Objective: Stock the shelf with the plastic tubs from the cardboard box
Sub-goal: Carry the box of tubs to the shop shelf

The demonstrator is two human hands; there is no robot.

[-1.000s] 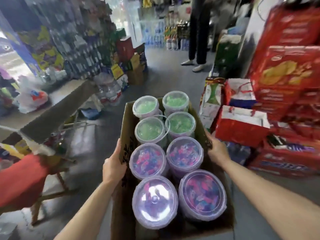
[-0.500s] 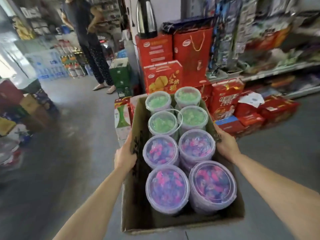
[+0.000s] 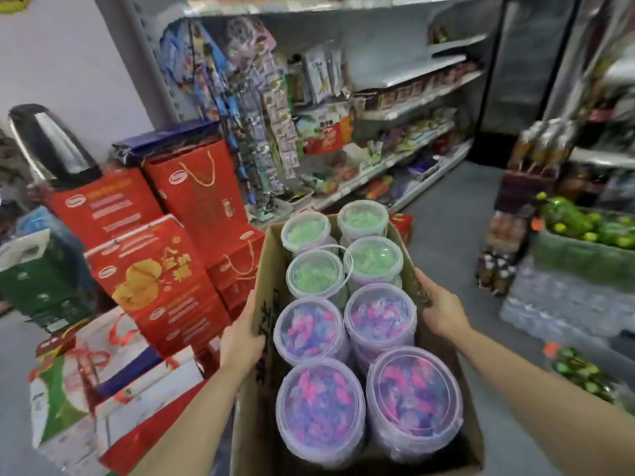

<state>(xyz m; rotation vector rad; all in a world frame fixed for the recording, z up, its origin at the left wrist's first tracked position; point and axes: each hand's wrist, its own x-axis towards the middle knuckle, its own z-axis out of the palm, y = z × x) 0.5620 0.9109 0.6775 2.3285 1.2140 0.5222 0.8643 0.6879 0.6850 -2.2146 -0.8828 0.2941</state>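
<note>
Cardboard box (image 3: 264,297) is carried low in the middle, left hand (image 3: 240,341) gripping its 9 o'clock wall, right hand (image 3: 443,312) its 3 o'clock wall. All eight tubs (image 3: 321,410) stand upright inside (so nothing stocked yet). Long axis runs 6 to 12, toward the shelf (image 3: 412,68).

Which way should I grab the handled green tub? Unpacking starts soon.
From above. The green tub stands upright, hemmed in by other tubs and the box wall, so its sides look unreachable. Its thin bail handle stands raised over the lid: hook that, or grip the lid rim.
</note>
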